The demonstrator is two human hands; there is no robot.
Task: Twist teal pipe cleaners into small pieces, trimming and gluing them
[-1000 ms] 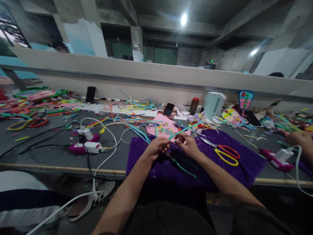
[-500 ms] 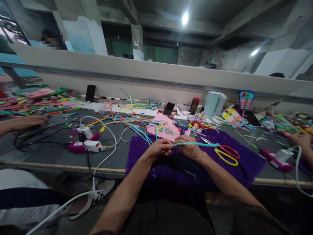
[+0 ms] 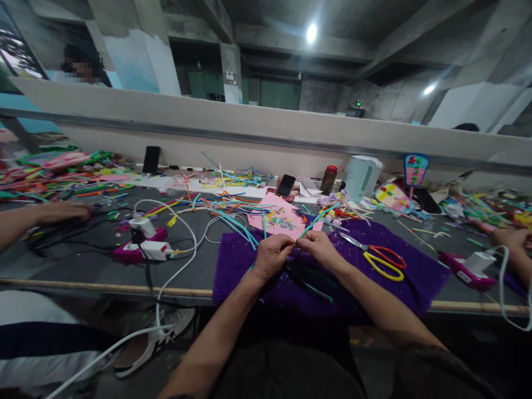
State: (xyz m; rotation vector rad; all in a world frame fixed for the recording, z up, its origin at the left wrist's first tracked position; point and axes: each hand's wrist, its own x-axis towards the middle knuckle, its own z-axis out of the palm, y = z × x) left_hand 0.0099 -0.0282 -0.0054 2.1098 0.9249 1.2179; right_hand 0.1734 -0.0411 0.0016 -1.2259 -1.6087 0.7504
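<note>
Mid-frame, my left grip [image 3: 272, 256] and right grip [image 3: 319, 247] pinch a teal strip [image 3: 319, 220], lower end hidden; grey counter [image 3: 87, 271], concrete ceiling [image 3: 276, 14].

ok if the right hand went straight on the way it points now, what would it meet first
Most likely the left hand, just ahead of the right hand, though whether the two touch is unclear from this view.

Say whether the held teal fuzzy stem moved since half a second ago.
Yes: the teal stem swung up and left, away from the red-and-yellow-handled metal scissors.
</note>
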